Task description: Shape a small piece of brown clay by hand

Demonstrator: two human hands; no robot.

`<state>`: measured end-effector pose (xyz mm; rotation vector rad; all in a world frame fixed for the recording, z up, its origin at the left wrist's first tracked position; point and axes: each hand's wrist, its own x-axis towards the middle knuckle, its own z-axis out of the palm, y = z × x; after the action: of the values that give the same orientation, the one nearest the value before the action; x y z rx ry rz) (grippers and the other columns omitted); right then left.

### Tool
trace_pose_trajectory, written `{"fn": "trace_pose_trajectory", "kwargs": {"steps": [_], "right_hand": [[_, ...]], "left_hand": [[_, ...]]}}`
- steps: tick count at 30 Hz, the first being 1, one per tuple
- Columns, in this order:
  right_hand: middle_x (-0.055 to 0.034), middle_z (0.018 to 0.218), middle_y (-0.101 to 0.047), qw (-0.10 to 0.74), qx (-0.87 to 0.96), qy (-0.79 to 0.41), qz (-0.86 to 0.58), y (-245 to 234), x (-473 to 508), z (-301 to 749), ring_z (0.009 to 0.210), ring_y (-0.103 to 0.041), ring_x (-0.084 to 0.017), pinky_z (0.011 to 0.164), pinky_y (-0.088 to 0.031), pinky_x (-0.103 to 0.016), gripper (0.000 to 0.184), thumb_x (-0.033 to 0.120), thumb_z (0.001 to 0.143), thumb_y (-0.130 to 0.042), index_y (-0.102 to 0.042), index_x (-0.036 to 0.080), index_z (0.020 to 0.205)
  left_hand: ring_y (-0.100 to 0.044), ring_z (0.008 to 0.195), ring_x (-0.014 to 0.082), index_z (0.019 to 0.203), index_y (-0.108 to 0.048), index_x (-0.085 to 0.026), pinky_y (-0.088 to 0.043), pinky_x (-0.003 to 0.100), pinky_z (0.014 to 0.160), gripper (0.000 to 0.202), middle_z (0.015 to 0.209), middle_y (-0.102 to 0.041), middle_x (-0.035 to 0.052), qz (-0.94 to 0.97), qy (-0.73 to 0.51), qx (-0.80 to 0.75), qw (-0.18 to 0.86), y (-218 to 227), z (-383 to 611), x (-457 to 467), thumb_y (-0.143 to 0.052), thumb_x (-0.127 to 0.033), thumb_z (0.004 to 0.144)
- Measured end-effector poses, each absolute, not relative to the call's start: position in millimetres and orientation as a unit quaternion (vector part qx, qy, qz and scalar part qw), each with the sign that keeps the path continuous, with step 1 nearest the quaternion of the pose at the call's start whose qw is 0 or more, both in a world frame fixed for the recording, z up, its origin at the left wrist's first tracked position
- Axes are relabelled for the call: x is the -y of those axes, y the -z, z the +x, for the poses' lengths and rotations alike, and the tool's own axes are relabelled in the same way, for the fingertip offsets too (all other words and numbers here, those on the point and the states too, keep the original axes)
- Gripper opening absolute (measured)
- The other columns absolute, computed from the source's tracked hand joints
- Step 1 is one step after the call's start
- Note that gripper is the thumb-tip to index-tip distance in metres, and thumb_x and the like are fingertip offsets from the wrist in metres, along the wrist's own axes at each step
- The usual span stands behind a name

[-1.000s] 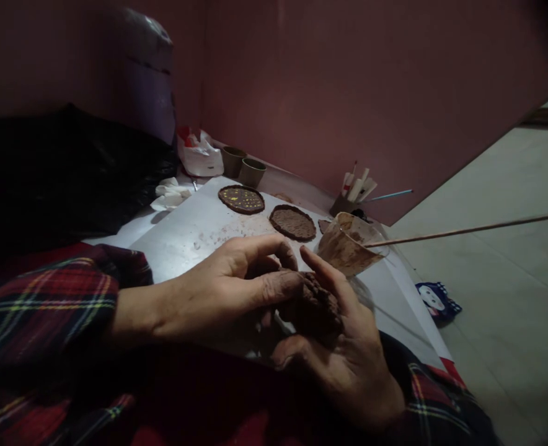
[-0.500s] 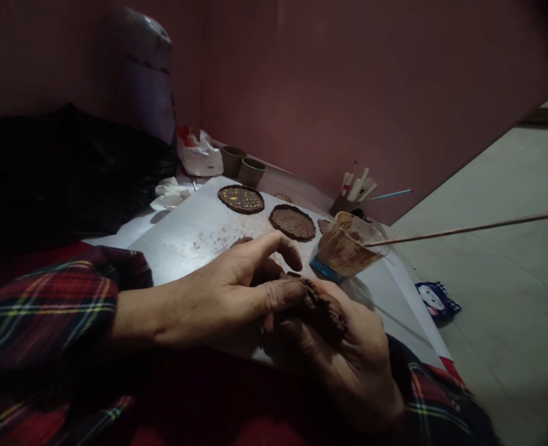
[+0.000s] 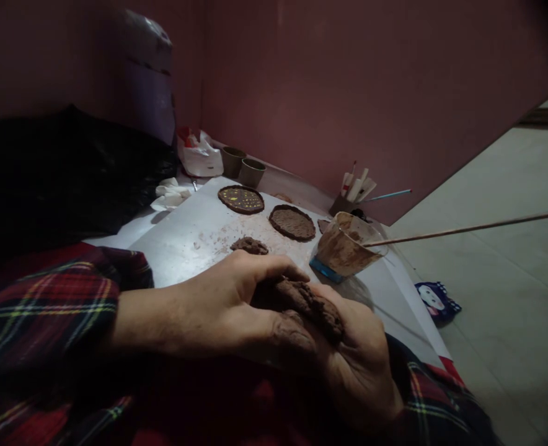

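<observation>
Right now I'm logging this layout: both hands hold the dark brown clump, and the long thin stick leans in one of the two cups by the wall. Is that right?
Not quite: the head view shows the long thin stick leaning in the brown-smeared glass instead. The left hand and right hand do hold the dark brown clump.

Head-worn view, forward and down, close above left hand (image 3: pixel 246 303) and right hand (image 3: pixel 358 353), wall (image 3: pixel 348 80) beyond

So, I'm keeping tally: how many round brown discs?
2: a yellow-speckled disc and a plain disc to its right. A piece partly behind the glass may be another.
</observation>
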<state>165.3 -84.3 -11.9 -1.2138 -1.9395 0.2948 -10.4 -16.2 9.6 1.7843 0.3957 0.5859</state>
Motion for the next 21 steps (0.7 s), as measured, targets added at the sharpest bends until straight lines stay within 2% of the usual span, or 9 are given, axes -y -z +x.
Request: {"fn": "trace_pose_trajectory", "kwargs": {"steps": [10,16,21], "right_hand": [[-0.0026,0.091,-0.075,0.401,0.778,-0.094,-0.474,8.3,83.7,163.4,0.076,-0.071,-0.02,0.058,-0.054,-0.026,0.026,0.032,0.09,-0.055,-0.066,0.023,0.111],[-0.0021,0.08,-0.074,0.425,0.776,-0.071,-0.46,10.7,82.4,162.1,0.067,-0.07,-0.018,0.055,-0.054,-0.024,0.012,0.024,0.086,-0.058,-0.068,0.021,0.091],[-0.0023,0.084,-0.073,0.408,0.792,-0.075,-0.448,13.2,81.1,164.8,0.075,-0.07,-0.017,0.064,-0.056,-0.024,0.014,0.017,0.084,-0.059,-0.065,0.021,0.096]], "left_hand": [[-0.065,0.081,0.0139,0.104,-0.064,-0.015,-0.052,0.019,0.07,0.026,0.089,-0.071,0.0005,0.778,-0.269,-0.15,0.547,-3.9,-10.4,14.9,-0.066,-0.028,0.081],[-0.065,0.085,0.0166,0.107,-0.061,-0.018,-0.052,0.021,0.071,0.032,0.092,-0.07,0.0003,0.721,-0.227,-0.195,0.625,-9.9,-9.6,16.8,-0.069,-0.025,0.077],[-0.065,0.087,0.0201,0.101,-0.063,-0.017,-0.051,0.024,0.069,0.028,0.09,-0.07,0.0029,0.744,-0.235,-0.23,0.581,-11.7,-8.3,15.7,-0.064,-0.036,0.081]]}}
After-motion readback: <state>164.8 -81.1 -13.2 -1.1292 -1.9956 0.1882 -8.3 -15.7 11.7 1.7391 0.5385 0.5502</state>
